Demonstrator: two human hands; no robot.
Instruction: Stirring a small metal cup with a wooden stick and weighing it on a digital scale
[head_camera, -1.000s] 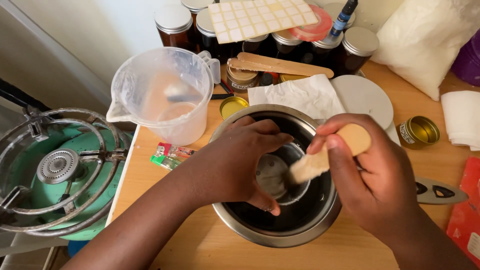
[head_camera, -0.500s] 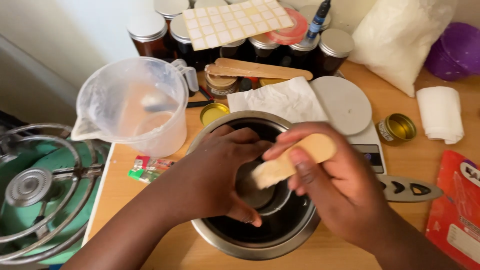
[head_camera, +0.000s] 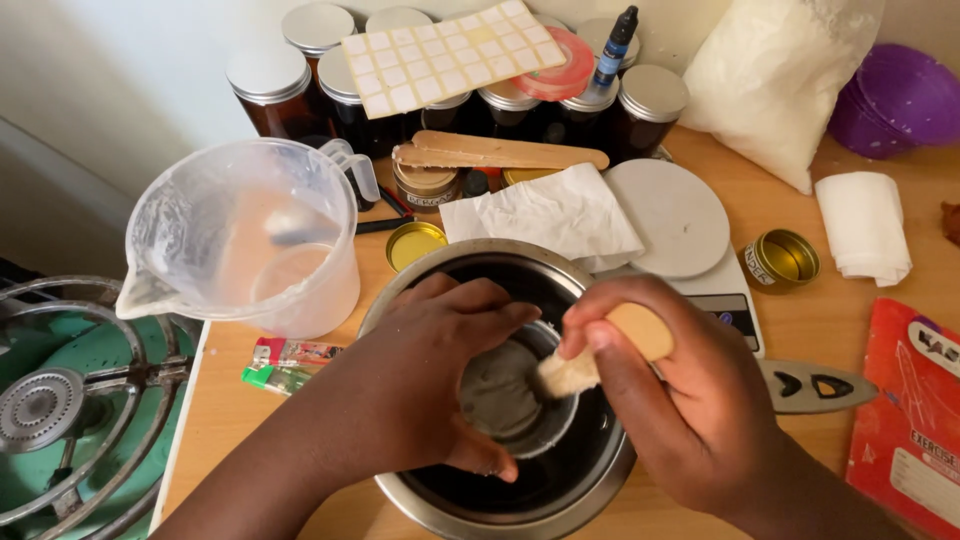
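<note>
Looking down from the head camera, the left hand (head_camera: 440, 390) reaches into a steel bowl (head_camera: 400, 300) at the centre of the wooden table (head_camera: 860, 320), its fingers curled round a small tin (head_camera: 505, 395) held inside the bowl. Just at 3 o'clock of it, the right hand (head_camera: 690, 400) pinches a flat wooden stick (head_camera: 605, 350), whose coated tip dips into the tin. At 10 o'clock of the bowl stands a clear plastic jug (head_camera: 250, 240); at 12 o'clock lies a white paper napkin (head_camera: 545, 215), with dark jars (head_camera: 300, 95) behind it; at 2 o'clock an open gold tin (head_camera: 782, 260); at 9 o'clock a green gas burner (head_camera: 60, 420)
</note>
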